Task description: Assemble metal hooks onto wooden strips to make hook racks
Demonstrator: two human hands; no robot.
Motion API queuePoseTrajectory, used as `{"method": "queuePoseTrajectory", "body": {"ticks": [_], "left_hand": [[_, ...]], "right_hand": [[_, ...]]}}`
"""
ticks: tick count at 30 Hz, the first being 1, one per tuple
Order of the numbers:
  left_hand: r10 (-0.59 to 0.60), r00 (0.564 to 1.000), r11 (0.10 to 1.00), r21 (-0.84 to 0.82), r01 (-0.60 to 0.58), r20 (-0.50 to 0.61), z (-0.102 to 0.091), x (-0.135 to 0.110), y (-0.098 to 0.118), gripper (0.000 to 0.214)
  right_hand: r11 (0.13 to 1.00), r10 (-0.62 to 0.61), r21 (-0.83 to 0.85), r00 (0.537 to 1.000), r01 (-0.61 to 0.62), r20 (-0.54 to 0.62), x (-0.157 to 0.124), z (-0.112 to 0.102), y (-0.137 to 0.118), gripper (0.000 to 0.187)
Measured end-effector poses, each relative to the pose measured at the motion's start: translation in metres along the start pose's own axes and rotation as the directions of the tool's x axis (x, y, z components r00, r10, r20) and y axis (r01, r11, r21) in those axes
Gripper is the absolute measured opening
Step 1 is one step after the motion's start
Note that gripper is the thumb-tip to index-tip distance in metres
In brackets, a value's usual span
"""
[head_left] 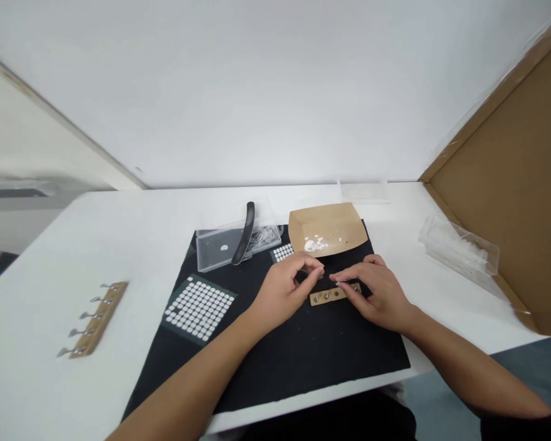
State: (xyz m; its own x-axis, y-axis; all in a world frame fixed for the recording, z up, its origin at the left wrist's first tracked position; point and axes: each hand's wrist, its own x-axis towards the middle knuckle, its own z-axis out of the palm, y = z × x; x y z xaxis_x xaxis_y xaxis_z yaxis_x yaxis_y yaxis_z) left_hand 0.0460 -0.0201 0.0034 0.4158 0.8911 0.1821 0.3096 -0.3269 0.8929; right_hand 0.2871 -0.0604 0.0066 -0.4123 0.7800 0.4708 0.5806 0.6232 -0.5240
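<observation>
A small wooden strip (329,296) with metal studs lies on the black mat (303,349), between my two hands. My left hand (284,288) hovers just left of it, fingers pinched on a small dark piece I cannot make out. My right hand (376,291) rests over the strip's right end, fingertips pinched together on something tiny and pale. A brown paper tray (344,223) holding white bits sits just behind the hands.
A sheet of white dots (199,308) lies left on the mat, a smaller one (283,252) behind. A clear plastic box (213,251) carries a black tool (244,236). A wooden hook rack (94,318) lies far left. A clear tray (459,248) and cardboard panel (509,184) stand right.
</observation>
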Motion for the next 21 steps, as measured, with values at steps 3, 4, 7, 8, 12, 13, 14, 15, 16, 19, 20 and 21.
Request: {"method": "queuePoseTrajectory", "body": {"ticks": [3,4,7,8,12,13,14,15,16,19,20,21], "left_hand": [[0.175,0.975,0.971,0.187,-0.148,-0.139,-0.001,0.003,-0.008,0.014],[0.225,0.961,0.953,0.240,-0.183,-0.161,-0.002,0.005,-0.011,0.013],[0.336,0.921,0.897,0.364,-0.249,-0.199,-0.005,0.008,-0.017,0.013],[0.359,0.910,0.883,0.392,-0.258,-0.209,-0.006,0.009,-0.018,0.013],[0.404,0.877,0.853,0.454,-0.258,-0.261,-0.007,0.014,-0.019,0.016],[0.410,0.871,0.847,0.466,-0.254,-0.271,-0.007,0.015,-0.019,0.016],[0.415,0.866,0.841,0.480,-0.249,-0.279,-0.007,0.016,-0.019,0.016],[0.420,0.862,0.834,0.495,-0.243,-0.284,-0.007,0.018,-0.019,0.016],[0.423,0.861,0.826,0.512,-0.237,-0.283,-0.007,0.019,-0.020,0.016],[0.417,0.867,0.808,0.547,-0.217,-0.272,-0.007,0.022,-0.023,0.016],[0.415,0.869,0.806,0.552,-0.213,-0.270,-0.007,0.022,-0.025,0.016],[0.413,0.870,0.807,0.551,-0.212,-0.270,-0.008,0.022,-0.026,0.016]], "right_hand": [[0.999,0.034,0.021,0.999,-0.035,0.022,0.000,0.000,0.000,0.006],[0.999,0.044,0.018,0.999,-0.044,0.018,0.000,0.000,0.000,0.005],[0.995,0.098,0.037,0.995,-0.097,-0.025,0.001,0.000,-0.001,0.006],[0.991,0.122,0.061,0.992,-0.120,-0.034,0.001,0.000,-0.002,0.006],[0.971,0.186,0.157,0.983,-0.182,-0.011,0.001,0.001,-0.003,0.006],[0.968,0.195,0.160,0.981,-0.191,-0.007,0.001,0.001,-0.003,0.006],[0.967,0.205,0.158,0.979,-0.201,-0.008,0.001,0.002,-0.002,0.006],[0.966,0.214,0.154,0.977,-0.209,-0.011,0.001,0.002,-0.002,0.006],[0.964,0.223,0.150,0.975,-0.219,-0.013,0.000,0.003,-0.001,0.006],[0.963,0.235,0.137,0.972,-0.232,-0.008,-0.001,0.003,0.000,0.006],[0.965,0.231,0.127,0.973,-0.229,-0.002,-0.001,0.003,0.000,0.006],[0.968,0.225,0.114,0.974,-0.224,0.004,0.000,0.003,0.000,0.007]]}}
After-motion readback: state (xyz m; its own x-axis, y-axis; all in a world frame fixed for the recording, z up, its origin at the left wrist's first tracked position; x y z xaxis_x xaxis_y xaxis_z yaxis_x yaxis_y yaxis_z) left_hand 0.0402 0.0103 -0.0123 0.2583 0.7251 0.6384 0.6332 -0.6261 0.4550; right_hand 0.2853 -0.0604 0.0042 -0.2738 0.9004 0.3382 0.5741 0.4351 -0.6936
